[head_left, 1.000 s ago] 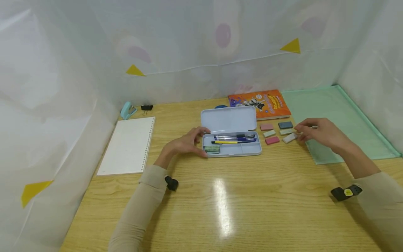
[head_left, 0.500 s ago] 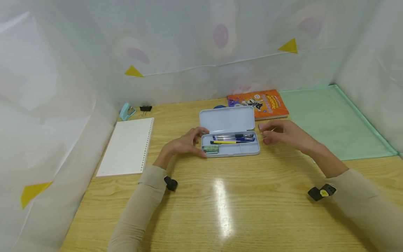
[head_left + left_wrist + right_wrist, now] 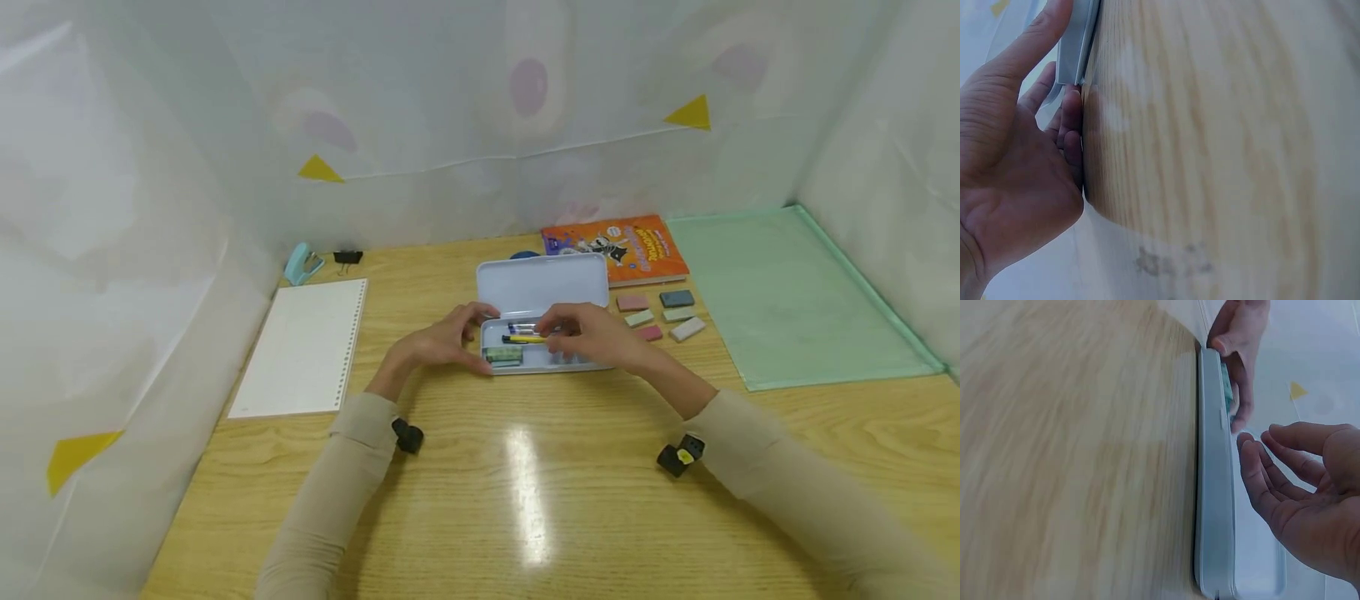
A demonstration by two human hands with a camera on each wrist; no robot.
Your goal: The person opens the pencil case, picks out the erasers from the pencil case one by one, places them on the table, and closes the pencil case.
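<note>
A pale blue pencil case (image 3: 536, 367) lies on the table with its lid (image 3: 542, 279) raised. My left hand (image 3: 441, 340) holds the case's left end between thumb and fingers; the left wrist view shows the thumb (image 3: 1035, 37) along its side. Inside are a yellow pen (image 3: 517, 339), other pens (image 3: 522, 327) partly hidden by my right hand, and a green patterned eraser-like block (image 3: 504, 356) at the left. My right hand (image 3: 592, 333) is over the right part of the case. In the right wrist view its fingers (image 3: 1266, 481) are loosely bent, with nothing between them.
Several small erasers (image 3: 677, 298) lie right of the case. Behind are an orange book (image 3: 645, 250) and a round blue thing (image 3: 524, 254). A green translucent mat (image 3: 802, 308) is at right; a notebook (image 3: 303, 346), stapler (image 3: 302, 264) and binder clip (image 3: 347, 257) at left.
My right hand has moved left from beside the erasers, across them, to over the pencil case. The left hand has stayed on the case's left end.
</note>
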